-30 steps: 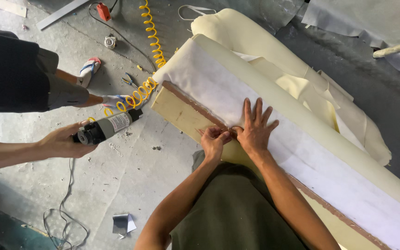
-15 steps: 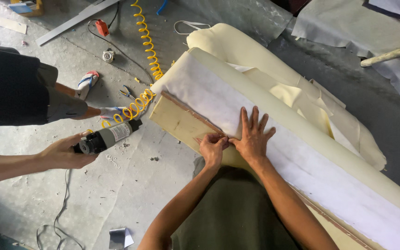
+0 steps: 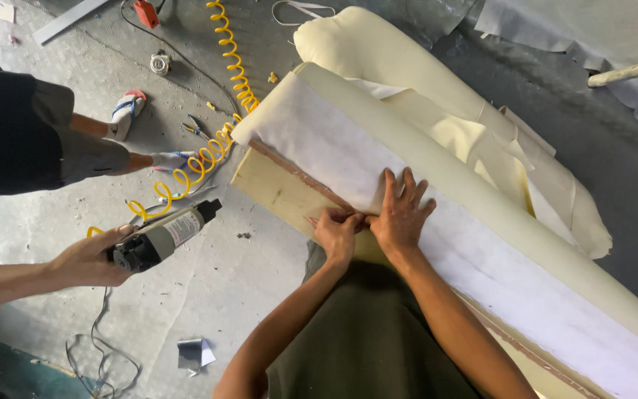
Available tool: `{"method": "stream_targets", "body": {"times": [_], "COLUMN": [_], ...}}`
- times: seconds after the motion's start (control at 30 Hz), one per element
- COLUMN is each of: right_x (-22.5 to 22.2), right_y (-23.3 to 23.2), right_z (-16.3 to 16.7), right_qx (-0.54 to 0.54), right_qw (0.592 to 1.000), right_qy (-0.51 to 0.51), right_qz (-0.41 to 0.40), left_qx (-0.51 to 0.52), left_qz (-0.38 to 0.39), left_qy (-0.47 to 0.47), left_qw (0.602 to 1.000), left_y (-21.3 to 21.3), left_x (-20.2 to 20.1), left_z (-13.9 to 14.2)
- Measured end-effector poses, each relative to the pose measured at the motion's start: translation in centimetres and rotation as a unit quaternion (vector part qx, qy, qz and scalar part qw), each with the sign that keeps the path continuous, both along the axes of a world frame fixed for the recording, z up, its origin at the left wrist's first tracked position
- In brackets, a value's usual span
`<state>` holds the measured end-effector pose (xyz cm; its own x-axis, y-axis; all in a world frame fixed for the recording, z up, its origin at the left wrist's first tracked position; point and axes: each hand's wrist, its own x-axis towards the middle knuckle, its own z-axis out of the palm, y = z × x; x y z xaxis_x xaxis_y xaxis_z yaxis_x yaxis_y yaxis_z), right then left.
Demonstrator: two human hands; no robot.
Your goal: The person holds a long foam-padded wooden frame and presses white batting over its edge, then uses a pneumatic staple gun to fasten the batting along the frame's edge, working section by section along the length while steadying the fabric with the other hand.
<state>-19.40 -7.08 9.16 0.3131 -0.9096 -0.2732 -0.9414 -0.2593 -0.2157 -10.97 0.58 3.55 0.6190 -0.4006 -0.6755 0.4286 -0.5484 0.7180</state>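
The white fabric (image 3: 422, 214) lies stretched over the foam-padded frame (image 3: 282, 193), its lower edge meeting the wooden rail just in front of the person. The left hand (image 3: 336, 233) pinches that edge, fingers closed on it; the right hand (image 3: 402, 214) lies open and flat on the fabric beside it, touching. Both sit as they did a second ago, so the edge stays held taut. What has changed is at the left: a co-worker's hand (image 3: 90, 258) has brought the pneumatic stapler (image 3: 162, 235) closer to the frame, its yellow coiled hose (image 3: 219, 144) trailing across the floor (image 3: 245, 295).
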Motion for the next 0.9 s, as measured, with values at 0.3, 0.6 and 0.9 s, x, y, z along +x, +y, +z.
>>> {"method": "stream_targets", "body": {"times": [0.3, 0.6, 0.9], "right_x": [-0.4, 0.2, 0.8], "right_y": [0.5, 0.4, 0.3], "right_z": [0.2, 1.1, 2.2], "right_qx": [-0.005, 0.009, 0.049], "right_qw": [1.000, 1.000, 0.997], "right_qy": [0.001, 0.019, 0.060], "right_qz": [0.004, -0.008, 0.014], "left_qx": [0.058, 0.005, -0.096], "left_qz": [-0.031, 0.035, 0.168], "left_qy": [-0.045, -0.169, -0.185], "left_qw": [0.997, 0.985, 0.963], "left_y": [0.3, -0.7, -3.4], "left_x": [-0.5, 4.5, 14.1], "left_z": [-0.9, -0.3, -0.1]}}
